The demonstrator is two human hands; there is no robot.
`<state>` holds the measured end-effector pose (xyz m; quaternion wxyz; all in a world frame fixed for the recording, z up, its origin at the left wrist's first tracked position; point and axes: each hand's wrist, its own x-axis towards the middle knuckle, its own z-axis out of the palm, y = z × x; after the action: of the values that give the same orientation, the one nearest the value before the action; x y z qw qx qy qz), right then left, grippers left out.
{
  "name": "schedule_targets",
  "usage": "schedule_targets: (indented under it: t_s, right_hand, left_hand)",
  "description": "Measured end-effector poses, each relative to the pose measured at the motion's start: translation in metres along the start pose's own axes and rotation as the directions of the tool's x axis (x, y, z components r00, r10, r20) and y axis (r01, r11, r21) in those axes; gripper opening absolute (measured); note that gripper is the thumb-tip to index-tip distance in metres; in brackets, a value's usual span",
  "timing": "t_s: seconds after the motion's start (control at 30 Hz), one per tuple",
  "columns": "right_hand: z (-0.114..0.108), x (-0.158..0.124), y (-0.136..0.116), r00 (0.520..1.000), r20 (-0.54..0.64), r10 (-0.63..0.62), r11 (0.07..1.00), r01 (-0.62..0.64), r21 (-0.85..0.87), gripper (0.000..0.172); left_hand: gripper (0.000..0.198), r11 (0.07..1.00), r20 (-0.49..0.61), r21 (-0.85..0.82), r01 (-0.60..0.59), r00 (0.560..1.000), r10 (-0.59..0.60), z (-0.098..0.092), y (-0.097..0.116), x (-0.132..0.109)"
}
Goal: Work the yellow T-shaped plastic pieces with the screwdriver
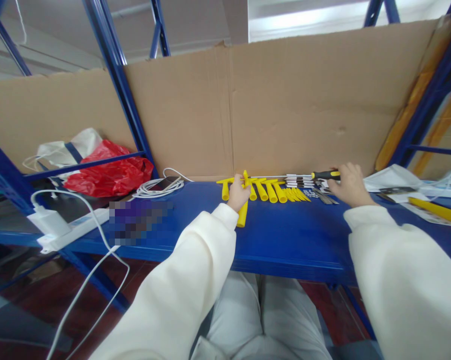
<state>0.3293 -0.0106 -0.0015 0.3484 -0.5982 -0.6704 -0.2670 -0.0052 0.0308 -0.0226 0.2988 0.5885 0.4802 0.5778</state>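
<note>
My left hand [239, 194] is closed around a yellow T-shaped handle [242, 216] that stands out in front of the others on the blue shelf. In my right hand [351, 184] is a screwdriver [326, 175] with a black and yellow grip. Its long shaft points left, and its tip reaches the top of the held handle; whether it sits in a screw is too small to tell. A row of similar yellow T-shaped handles [272, 193] lies beside my left hand. Right of them are small yellow wedge-like pieces [296, 195] and flat metal blades [326, 197].
Small black-and-white pieces [299, 181] lie under the screwdriver shaft. A cardboard panel [285, 100] closes the back. At left are a red plastic bag [110, 170], a coiled white cable [159, 187] and a power strip [75, 230]. A yellow bar [439, 212] lies at right.
</note>
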Motion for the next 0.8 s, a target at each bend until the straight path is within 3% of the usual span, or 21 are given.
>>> schedule_targets:
  t_s: [0.23,0.33,0.4,0.47,0.57,0.7,0.8]
  right_hand:
    - [-0.003,-0.001,0.000,1.000,-0.005,-0.027,0.999,0.027,0.035,0.022]
    - [-0.008,-0.002,-0.007,0.985,0.121,0.120,0.993,-0.119,-0.015,0.019]
    - [-0.011,-0.003,-0.012,0.945,0.218,0.246,0.969,-0.236,-0.068,0.021]
    - [-0.011,-0.004,-0.015,0.913,0.284,0.292,0.956,-0.279,-0.088,0.027]
    - [-0.007,-0.002,-0.011,0.932,0.306,0.193,0.980,-0.195,-0.023,0.026]
    - [0.000,0.002,-0.002,0.969,0.246,0.022,0.999,-0.031,0.033,0.027]
    - [0.003,0.002,0.003,0.980,0.199,-0.021,1.000,0.017,0.023,0.031]
  left_hand:
    - [0.034,0.999,-0.010,0.039,-0.022,1.000,0.022,0.001,-0.006,0.004]
    - [0.033,0.998,-0.016,0.039,-0.040,0.999,0.041,0.001,-0.009,0.007]
    - [0.034,0.998,-0.012,0.048,-0.051,0.999,0.052,0.002,-0.011,0.009]
    - [0.036,0.996,-0.015,0.061,-0.066,0.998,0.067,0.002,-0.012,0.011]
    - [0.037,0.993,-0.043,0.076,-0.094,0.994,0.097,0.002,-0.015,0.013]
    - [0.033,0.988,-0.085,0.088,-0.129,0.987,0.136,0.001,-0.018,0.017]
    - [0.032,0.986,-0.098,0.089,-0.142,0.984,0.151,0.001,-0.021,0.018]
